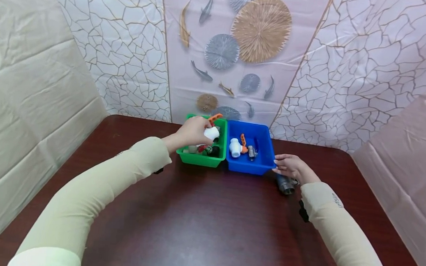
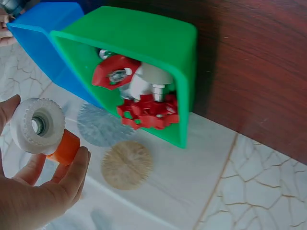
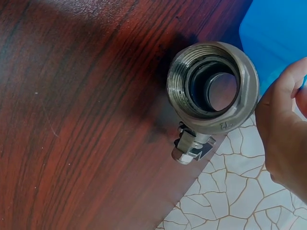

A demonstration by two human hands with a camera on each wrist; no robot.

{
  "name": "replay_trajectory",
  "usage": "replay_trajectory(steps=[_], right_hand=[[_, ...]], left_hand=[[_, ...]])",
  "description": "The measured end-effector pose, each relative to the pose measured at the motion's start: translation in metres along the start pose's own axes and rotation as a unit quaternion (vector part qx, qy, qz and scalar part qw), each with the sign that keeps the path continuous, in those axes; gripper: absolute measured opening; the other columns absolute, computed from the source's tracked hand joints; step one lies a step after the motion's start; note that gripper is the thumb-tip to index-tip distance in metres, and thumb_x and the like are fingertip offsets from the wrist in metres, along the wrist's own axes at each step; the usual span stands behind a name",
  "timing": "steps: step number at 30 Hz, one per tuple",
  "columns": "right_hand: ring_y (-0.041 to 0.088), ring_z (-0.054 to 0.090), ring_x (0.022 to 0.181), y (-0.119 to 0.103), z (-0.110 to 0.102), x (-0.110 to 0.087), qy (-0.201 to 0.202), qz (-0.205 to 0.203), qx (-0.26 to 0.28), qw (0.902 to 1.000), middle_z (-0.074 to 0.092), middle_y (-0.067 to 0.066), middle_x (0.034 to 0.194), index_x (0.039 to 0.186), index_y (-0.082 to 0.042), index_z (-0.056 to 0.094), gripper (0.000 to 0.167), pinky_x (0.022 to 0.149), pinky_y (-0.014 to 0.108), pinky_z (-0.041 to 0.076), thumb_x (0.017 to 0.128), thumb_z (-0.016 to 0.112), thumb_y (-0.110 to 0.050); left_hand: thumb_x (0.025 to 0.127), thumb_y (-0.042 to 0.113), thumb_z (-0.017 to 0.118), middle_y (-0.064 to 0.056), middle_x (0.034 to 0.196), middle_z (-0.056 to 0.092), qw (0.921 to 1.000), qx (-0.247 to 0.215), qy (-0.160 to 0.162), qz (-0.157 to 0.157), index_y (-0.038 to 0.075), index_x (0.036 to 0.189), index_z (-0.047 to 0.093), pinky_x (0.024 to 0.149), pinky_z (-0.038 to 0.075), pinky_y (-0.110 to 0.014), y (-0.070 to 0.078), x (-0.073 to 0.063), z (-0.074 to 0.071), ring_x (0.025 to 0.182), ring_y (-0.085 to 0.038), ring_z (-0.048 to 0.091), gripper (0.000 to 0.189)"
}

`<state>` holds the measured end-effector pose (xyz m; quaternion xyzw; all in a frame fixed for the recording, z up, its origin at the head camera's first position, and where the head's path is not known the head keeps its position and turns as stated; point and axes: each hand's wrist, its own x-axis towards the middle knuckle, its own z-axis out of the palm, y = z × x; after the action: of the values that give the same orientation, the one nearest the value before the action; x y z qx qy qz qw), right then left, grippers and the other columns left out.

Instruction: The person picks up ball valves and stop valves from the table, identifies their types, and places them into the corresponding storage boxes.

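My left hand holds a white plastic ball valve with an orange handle above the green bin. In the left wrist view, fingers and thumb pinch this valve, its round opening facing the camera. At the near right corner of the blue bin, my right hand grips the rim. Just below that hand a large metal ball valve lies on the table, its threaded opening towards the right wrist camera; the hand is beside it.
Inside the green bin are several valves, some with red handles. The blue bin, right against it, contains another white valve with an orange handle and a small metal valve. A patterned cloth wall stands behind the brown table.
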<state>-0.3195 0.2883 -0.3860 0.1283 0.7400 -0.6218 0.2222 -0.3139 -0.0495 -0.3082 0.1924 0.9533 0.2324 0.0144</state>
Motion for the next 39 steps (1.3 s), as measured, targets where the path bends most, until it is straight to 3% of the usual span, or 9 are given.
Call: replay_trajectory(steps=[8,20,25,30,39], right_hand=[[0.008,0.058,0.070,0.003,-0.002,-0.005,0.017,0.003,-0.008,0.9998,0.058,0.000,0.084,0.138,0.007,0.034,0.042,0.073,0.022,0.055,0.097,0.043,-0.002],[0.006,0.059,0.069,0.000,0.006,-0.003,0.021,-0.014,-0.022,0.9994,0.059,0.001,0.087,0.137,0.007,0.035,0.041,0.079,0.025,0.055,0.098,0.042,-0.003],[0.006,0.059,0.068,-0.001,0.005,-0.002,0.028,-0.017,-0.026,0.9991,0.059,0.001,0.086,0.137,0.009,0.035,0.042,0.084,0.028,0.055,0.098,0.043,-0.003],[0.006,0.059,0.068,-0.002,0.004,-0.003,0.035,-0.012,-0.018,0.9991,0.060,0.001,0.085,0.137,0.009,0.035,0.042,0.085,0.029,0.054,0.097,0.043,-0.002],[0.007,0.059,0.069,0.000,0.005,-0.004,0.049,-0.011,-0.024,0.9985,0.058,0.007,0.096,0.139,0.008,0.036,0.044,0.083,0.028,0.055,0.097,0.045,-0.003]], left_hand=[[0.078,0.025,0.075,-0.007,0.107,0.067,0.9989,0.011,-0.034,0.030,0.006,0.109,0.068,0.076,0.052,-0.031,0.023,0.019,0.018,0.089,-0.018,0.059,0.037],[0.079,0.028,0.075,-0.008,0.114,0.066,0.9956,-0.022,-0.071,0.057,0.005,0.115,0.066,0.072,0.050,-0.026,0.048,0.045,0.042,0.094,-0.018,0.058,0.043],[0.079,0.030,0.076,-0.008,0.113,0.066,0.9941,-0.019,-0.077,0.075,0.005,0.115,0.066,0.068,0.046,-0.024,0.054,0.054,0.049,0.092,-0.019,0.057,0.045],[0.079,0.026,0.076,-0.009,0.109,0.067,0.9919,-0.034,-0.096,0.077,0.004,0.113,0.067,0.070,0.049,-0.024,0.058,0.061,0.058,0.090,-0.019,0.058,0.041],[0.078,0.023,0.077,-0.007,0.117,0.063,0.9900,-0.007,-0.094,0.105,0.006,0.119,0.065,0.087,0.047,-0.031,0.062,0.075,0.080,0.102,-0.019,0.055,0.045]])
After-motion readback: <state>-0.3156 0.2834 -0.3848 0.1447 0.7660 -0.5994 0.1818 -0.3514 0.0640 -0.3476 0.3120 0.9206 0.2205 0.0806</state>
